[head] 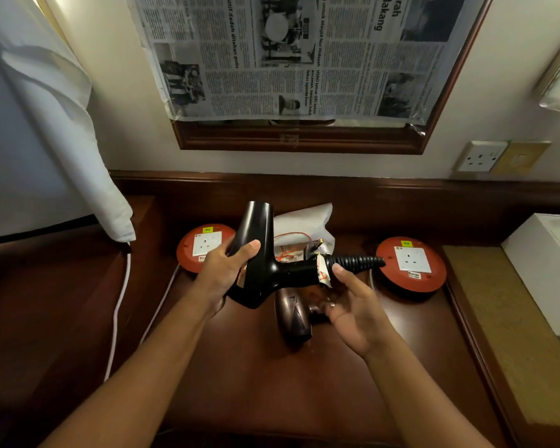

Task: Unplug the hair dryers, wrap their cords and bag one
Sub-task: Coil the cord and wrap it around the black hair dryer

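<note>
brown second dryer [293, 318] lay nearest us on the desk [272, 383]. our left hand [225, 273] gripped the black dryer [262, 263]; right hand [353, 305] hung loose, holding nothing, fingertip at its ribbed cord sleeve [356, 263]. white bag [304, 226] behind. risk: cord snagging, dryer slipping.

The dark wooden surface [272, 376] carries two red socket reels [411, 265], a bronze hair dryer [293, 321] and a white bag [304, 224].

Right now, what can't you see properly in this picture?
Head view only:
- Bronze-brown hair dryer on the wooden desk: handle hidden by the right hand.
- Glossy black hair dryer: cord's far end hidden.
- White box: cut off by the right edge.
- Newspaper small print: blurred.
</note>
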### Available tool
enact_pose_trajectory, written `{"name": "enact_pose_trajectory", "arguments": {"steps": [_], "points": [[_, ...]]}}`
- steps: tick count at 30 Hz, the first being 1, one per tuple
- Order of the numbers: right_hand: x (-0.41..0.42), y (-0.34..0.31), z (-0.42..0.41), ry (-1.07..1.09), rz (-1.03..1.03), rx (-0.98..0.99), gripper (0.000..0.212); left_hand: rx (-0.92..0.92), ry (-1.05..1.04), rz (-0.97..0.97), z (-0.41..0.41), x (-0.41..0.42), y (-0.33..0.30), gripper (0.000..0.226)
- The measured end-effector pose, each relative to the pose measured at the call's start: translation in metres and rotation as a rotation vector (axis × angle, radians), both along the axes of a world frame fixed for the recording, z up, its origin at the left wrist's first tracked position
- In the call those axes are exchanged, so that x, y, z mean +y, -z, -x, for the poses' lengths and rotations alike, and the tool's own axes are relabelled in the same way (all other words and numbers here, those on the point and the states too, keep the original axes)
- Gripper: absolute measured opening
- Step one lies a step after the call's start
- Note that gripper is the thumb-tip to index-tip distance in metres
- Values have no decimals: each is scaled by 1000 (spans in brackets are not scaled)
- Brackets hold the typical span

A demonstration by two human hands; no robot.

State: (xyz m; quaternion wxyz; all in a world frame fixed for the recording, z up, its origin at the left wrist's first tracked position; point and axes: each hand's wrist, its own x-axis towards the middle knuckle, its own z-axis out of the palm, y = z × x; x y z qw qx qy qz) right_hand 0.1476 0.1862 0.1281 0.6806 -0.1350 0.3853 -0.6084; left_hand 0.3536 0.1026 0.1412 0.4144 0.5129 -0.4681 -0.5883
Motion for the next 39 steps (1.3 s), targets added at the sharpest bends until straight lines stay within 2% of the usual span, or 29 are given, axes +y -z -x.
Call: {"name": "enact_pose_trajectory", "arguments": {"steps": [5, 8, 10, 17, 23, 25, 31, 39], "points": [[-8, 27, -29, 167, -40, 102, 28, -19, -47, -3, -7, 17, 33, 30], [-11, 44, -47, 179, -51, 146, 39, -42, -65, -37, -21, 27, 53, 51], [-12, 56, -58, 167, -67, 209, 48, -63, -89, -47, -31, 34, 63, 53], [-10, 81, -100, 119, -155, 460, 103, -56, -143, -110, -66, 45, 91, 29], [0, 92, -141, 177, -185, 638, 100, -35, -142, -175, -100, 54, 107, 14], [5, 102, -153, 168, -225, 681, 100, -45, -137, -210, -112, 58, 116, 15], [15, 137, -181, 197, -359, 598, 102, -74, -101, -297, -137, 69, 146, 30], [24, 179, -194, 285, -473, 450, 105, -144, -18, -319, -142, 63, 179, 26]]}}
